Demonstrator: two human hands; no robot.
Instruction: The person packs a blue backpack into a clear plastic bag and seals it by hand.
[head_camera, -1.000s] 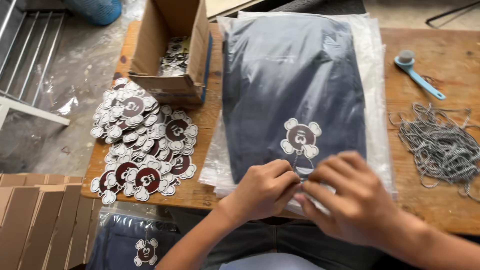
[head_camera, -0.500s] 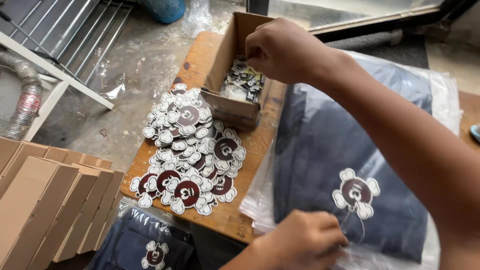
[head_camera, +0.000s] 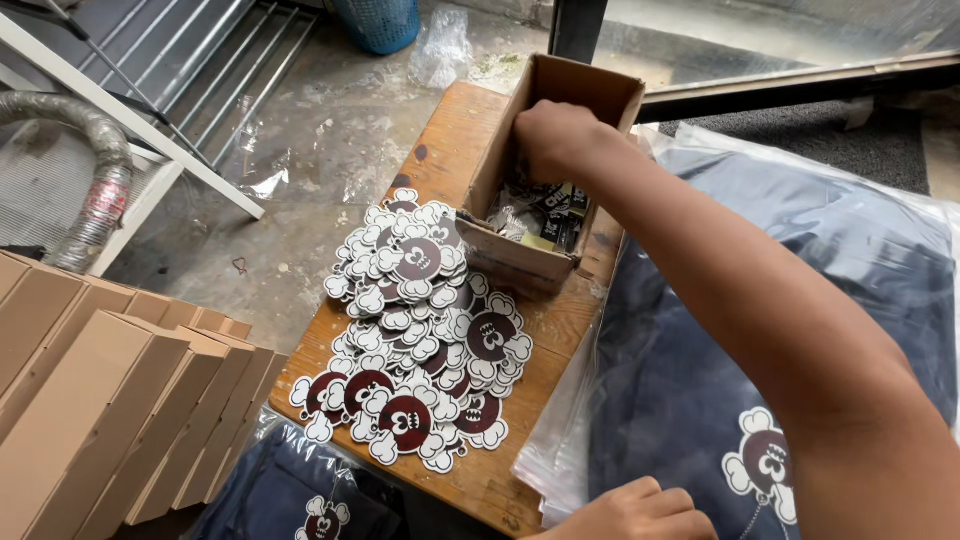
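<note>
Right hand (head_camera: 555, 135) curled inside cardboard box (head_camera: 510, 250), grasp unseen; left hand (head_camera: 630, 512) fisted at table edge

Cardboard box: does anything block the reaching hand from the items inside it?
Nothing visible does. The right hand is already inside the open-topped cardboard box, right above the small packets. The die-cut stickers lie outside, beside the box.

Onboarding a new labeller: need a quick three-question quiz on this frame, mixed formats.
1. True or false: the right hand is inside the cardboard box.
2. The pile of die-cut stickers lies: A) inside the box B) on the wooden table beside the box C) on the floor.
3. Fill in: the left hand rests at the near edge of the bagged dark ____.

Key: 1 true; 2 B; 3 garment.
</note>
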